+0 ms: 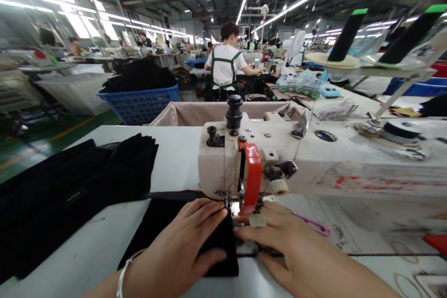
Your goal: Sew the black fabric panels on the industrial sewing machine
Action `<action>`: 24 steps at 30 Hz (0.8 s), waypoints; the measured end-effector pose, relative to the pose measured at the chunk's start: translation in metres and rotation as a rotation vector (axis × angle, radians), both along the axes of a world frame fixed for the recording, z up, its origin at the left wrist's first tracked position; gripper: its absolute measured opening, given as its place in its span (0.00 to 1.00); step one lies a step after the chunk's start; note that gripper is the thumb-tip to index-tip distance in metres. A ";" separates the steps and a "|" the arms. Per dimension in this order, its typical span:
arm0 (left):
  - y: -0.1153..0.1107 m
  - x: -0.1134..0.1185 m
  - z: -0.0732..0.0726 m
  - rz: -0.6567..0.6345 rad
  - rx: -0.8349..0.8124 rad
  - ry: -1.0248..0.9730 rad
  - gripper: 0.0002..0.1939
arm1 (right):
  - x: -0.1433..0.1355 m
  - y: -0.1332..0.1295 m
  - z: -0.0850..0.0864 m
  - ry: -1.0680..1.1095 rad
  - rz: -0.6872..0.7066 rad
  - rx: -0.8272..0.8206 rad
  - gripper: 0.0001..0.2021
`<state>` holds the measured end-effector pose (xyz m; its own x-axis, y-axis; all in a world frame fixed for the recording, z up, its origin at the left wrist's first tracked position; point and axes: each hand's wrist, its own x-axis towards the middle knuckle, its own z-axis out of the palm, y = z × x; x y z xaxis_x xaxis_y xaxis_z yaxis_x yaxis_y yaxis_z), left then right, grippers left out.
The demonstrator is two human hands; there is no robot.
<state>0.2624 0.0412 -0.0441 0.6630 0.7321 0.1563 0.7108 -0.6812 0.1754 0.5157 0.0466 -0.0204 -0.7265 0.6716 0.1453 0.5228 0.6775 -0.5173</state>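
Observation:
A piece of black fabric (pixel 155 221) lies on the white sewing table, its right edge at the needle of an industrial sewing machine (pixel 216 167). My left hand (pixel 181 242), with a ring and a bracelet, rests on this fabric with its fingers stretched toward the presser foot. On the machine bed to the right of the needle is my right hand (pixel 289 242), fingers extended and partly hidden behind the orange guard (pixel 253 172). Nothing shows in its grasp. A small light shines at the needle. Pink thread snips (pixel 314 224) lie just beyond my right hand.
A pile of black fabric pieces (pixel 80 191) covers the table's left side. Behind the machine is a cloth-lined bin (pixel 188 114), with a blue basket (pixel 139 102) to its left. Black thread cones (pixel 347 35) stand at upper right. A co-worker (pixel 225 63) sits ahead.

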 end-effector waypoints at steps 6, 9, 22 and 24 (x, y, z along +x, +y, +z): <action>-0.014 -0.008 0.015 -0.152 0.073 0.028 0.22 | 0.015 0.009 -0.013 0.014 -0.097 -0.092 0.17; -0.017 -0.008 0.012 -0.069 0.052 -0.049 0.19 | -0.002 0.014 -0.035 0.020 -0.311 0.092 0.10; -0.012 0.003 -0.002 -0.132 0.129 -0.001 0.28 | -0.036 -0.012 -0.056 0.017 0.182 0.365 0.07; -0.012 0.007 -0.003 -0.156 0.124 0.096 0.28 | -0.039 -0.013 -0.063 -0.009 0.163 0.371 0.07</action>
<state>0.2697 0.0295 -0.0475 0.7828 0.5986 0.1702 0.6046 -0.7963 0.0200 0.4769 0.0340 -0.0832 -0.8214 0.4506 0.3495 0.3965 0.8918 -0.2179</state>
